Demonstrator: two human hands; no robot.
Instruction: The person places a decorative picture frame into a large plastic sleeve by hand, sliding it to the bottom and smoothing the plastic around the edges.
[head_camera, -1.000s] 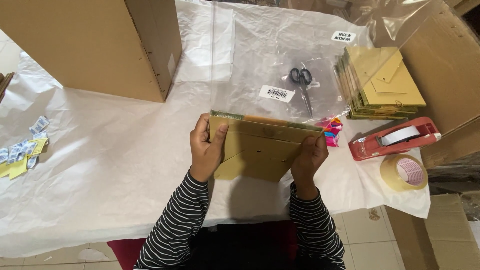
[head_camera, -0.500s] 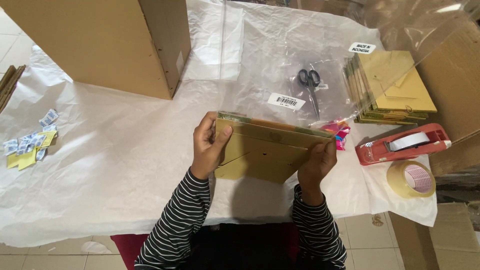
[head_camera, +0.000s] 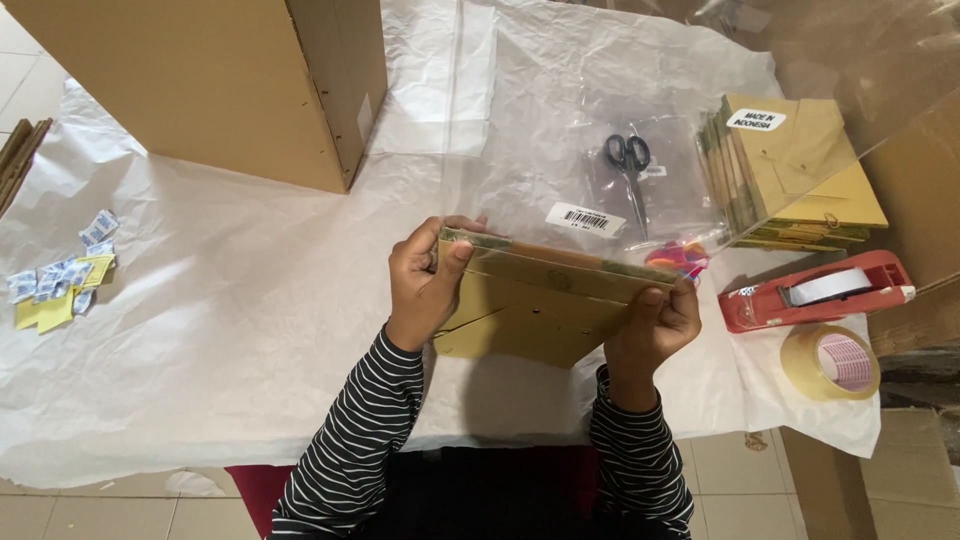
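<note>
A: Envelope (head_camera: 535, 315): where, relative to the hands?

B: Between them, lifted off the worktop (head_camera: 240, 330), near the front edge. Left hand (head_camera: 425, 285) clamps the left end, thumb over the top edge, fingers behind. Right hand (head_camera: 655, 325) clamps the right end, thumb tip on the upper right corner. Both hands closed on it.

A: Attitude?

B: Tilted, top edge running down toward the right. Back face toward the camera, top edge leaning away.

A: Look of it?

B: Flat, kraft-yellow paper. Diagonal seams meet near the middle of the back. A small round fastener sits under the top fold. The top edge shows a thin greenish-brown strip. Lower corner comes to a blunt point over the worktop's shadow.

A: Around it?

B: Clear plastic sheet (head_camera: 560, 130) just beyond, spread on white paper. Scissors (head_camera: 628, 160) lie under or on that plastic; cannot tell which. A white barcode label (head_camera: 585, 219) sits just past the envelope's top edge. Pink clutter (head_camera: 680, 260) is close to the right hand. A stack of like envelopes (head_camera: 800, 175) lies right of that. A red tape dispenser (head_camera: 815, 290) and a tape roll (head_camera: 830, 362) lie nearer, right. Cardboard box (head_camera: 210, 80) far left. Small sachets (head_camera: 60, 285) near the left edge, well apart.
</note>
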